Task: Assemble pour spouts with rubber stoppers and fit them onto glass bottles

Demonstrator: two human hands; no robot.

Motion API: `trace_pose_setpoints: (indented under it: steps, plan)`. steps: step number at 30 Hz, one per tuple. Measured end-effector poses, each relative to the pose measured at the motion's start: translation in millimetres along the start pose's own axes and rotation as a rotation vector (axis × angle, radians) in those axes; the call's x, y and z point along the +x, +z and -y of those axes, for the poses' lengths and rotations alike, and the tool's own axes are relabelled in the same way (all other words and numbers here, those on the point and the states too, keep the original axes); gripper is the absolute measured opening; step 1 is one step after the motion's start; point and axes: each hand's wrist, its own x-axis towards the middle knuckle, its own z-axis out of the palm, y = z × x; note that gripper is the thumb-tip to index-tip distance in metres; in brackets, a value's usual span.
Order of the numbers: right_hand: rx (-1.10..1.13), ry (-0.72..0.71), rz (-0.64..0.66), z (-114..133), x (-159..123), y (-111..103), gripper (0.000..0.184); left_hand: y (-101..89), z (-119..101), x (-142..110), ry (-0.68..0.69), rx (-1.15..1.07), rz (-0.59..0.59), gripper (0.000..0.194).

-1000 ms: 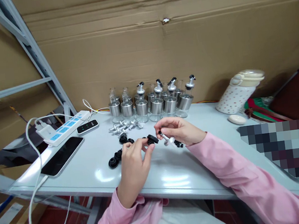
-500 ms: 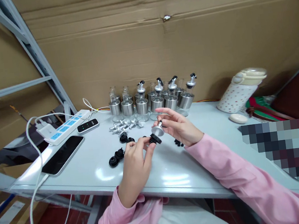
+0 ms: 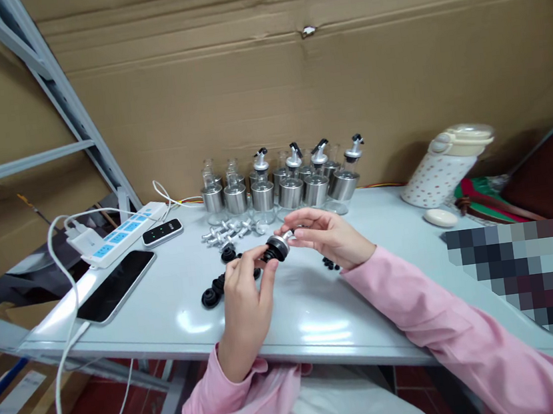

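Observation:
My left hand (image 3: 247, 294) is closed on a ribbed black stopper (image 3: 273, 252), gripped between thumb and fingers. The fingertips of my right hand (image 3: 335, 239) pinch the narrow end of a silver pourer spout (image 3: 287, 235). The spout's wide round base sits against the stopper's flat face; whether it is fully seated I cannot tell. Several loose black stoppers (image 3: 210, 299) lie left of and partly behind my left hand. A pile of silver spouts (image 3: 229, 231) lies beyond them. Small black pieces (image 3: 330, 264) rest under my right wrist.
Rows of glass bottles with steel sleeves (image 3: 263, 198) stand at the back, several topped with pourers. On the left are a phone (image 3: 118, 287), a small black device (image 3: 163, 232) and a power strip (image 3: 126, 233) with cables. A dotted flask (image 3: 440, 167) and white oval object (image 3: 440, 218) stand right.
My hands have come together slightly to the left. The spout's base, held apart and tilted before, now meets the black stopper. My right fingers have closed in lower around the spout.

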Motion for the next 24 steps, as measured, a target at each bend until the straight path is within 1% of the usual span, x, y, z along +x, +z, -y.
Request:
trace_pose_setpoints:
  steps: [4, 9, 14, 17, 20, 24]
  plan:
    - [-0.040, -0.002, -0.070, 0.1, 0.0, 0.8, 0.015, -1.2, -3.1, 1.7, 0.090, 0.021, -0.026, 0.016]
    - [0.006, 0.012, -0.107, -1.2, 0.9, 1.0, 0.022, -1.5, -4.5, 2.4, 0.165, 0.014, -0.009, 0.018]
    - [0.082, 0.047, -0.075, -0.5, 0.4, -0.6, 0.024, -1.8, -2.7, 2.8, 0.219, 0.031, -0.032, 0.019]
    - [0.097, 0.073, -0.049, -1.3, 0.4, -1.6, 0.025, -1.9, -2.6, 3.2, 0.245, 0.030, -0.010, 0.020]
    - [0.082, 0.119, -0.016, -3.0, 1.1, -2.8, 0.023, -1.4, -2.8, 3.0, 0.254, 0.033, 0.004, 0.020]
    - [0.094, 0.198, -0.007, -4.5, 2.1, -4.7, 0.029, -0.8, -2.4, 2.7, 0.259, 0.054, 0.002, 0.020]
